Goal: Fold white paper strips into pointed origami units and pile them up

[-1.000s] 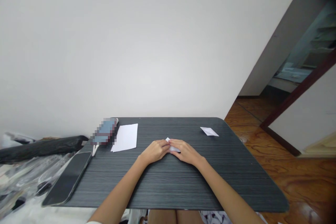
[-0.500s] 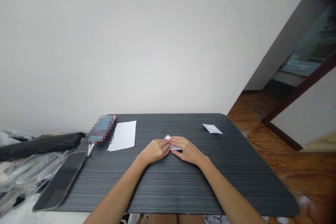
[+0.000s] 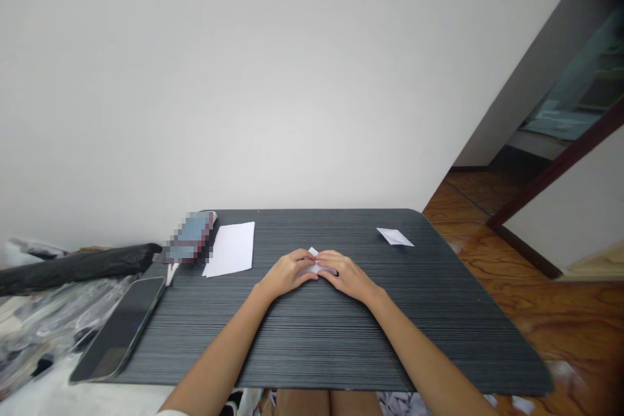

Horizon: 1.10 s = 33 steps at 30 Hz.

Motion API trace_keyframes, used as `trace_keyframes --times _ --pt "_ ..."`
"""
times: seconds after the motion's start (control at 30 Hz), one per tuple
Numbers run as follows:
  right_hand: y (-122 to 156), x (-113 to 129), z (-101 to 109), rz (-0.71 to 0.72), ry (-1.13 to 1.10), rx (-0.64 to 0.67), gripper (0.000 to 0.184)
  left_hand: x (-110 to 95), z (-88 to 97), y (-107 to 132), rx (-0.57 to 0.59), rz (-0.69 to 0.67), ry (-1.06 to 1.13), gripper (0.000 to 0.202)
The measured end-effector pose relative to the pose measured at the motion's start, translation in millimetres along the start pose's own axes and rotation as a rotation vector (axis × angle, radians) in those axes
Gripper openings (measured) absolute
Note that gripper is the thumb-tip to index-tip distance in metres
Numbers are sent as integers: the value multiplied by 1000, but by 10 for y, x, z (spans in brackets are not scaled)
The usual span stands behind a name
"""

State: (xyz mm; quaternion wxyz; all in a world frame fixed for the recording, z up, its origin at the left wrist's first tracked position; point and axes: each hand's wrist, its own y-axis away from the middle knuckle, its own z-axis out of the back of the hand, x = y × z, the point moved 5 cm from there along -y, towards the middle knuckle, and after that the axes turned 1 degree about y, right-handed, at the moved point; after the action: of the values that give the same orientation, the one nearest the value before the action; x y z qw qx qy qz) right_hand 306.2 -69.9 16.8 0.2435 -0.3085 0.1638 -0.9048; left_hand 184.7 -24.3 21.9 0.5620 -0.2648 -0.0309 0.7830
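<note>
The folded paper [image 3: 309,268] lies on the dark table [image 3: 312,338] between the two hands, one pale corner poking out on the side toward the wall [image 3: 292,78]. The left hand [image 3: 288,273] holds its left part between curved fingers and thumb; the right hand [image 3: 347,275] holds the right part in much the same way. The fingertips come together over the folded paper — whether they touch each other cannot be told.

The left hand has just changed from a bunched hold: its thumb now reaches along the near edge, and a strip of paper shows between thumb and fingers. That suggests the fold is being handled from both sides alike.

Left of the folded paper and slightly beyond it lie white sheets [image 3: 231,248], stacked a little askew. Further left sits a blue and red item [image 3: 190,237], its detail pixelated. Left of the folded paper and nearer the person, a phone-like slab [image 3: 121,328] rests along the table's edge. Right of the folded paper and beyond it, well apart, lies a second folded piece [image 3: 394,236].

As for containers, the clear plastic wrappings [image 3: 63,312], far left of the folded paper, may be bags — their contents are too blurred to tell.
</note>
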Motion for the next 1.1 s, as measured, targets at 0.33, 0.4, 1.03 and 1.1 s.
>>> trace_keyframes --times 0.33,0.4,1.03,1.1 --pt "-15 44 32 52 18 9 22 45 24 -30 -21 48 172 34" --pt "-17 62 29 66 48 2 22 43 28 -36 -22 41 174 32" --pt "-4 1 -19 -17 4 -70 23 -121 3 -19 1 -64 -188 27" --pt "-1 -21 -9 -55 -53 -94 22 -102 29 -8 -26 -9 -122 27"
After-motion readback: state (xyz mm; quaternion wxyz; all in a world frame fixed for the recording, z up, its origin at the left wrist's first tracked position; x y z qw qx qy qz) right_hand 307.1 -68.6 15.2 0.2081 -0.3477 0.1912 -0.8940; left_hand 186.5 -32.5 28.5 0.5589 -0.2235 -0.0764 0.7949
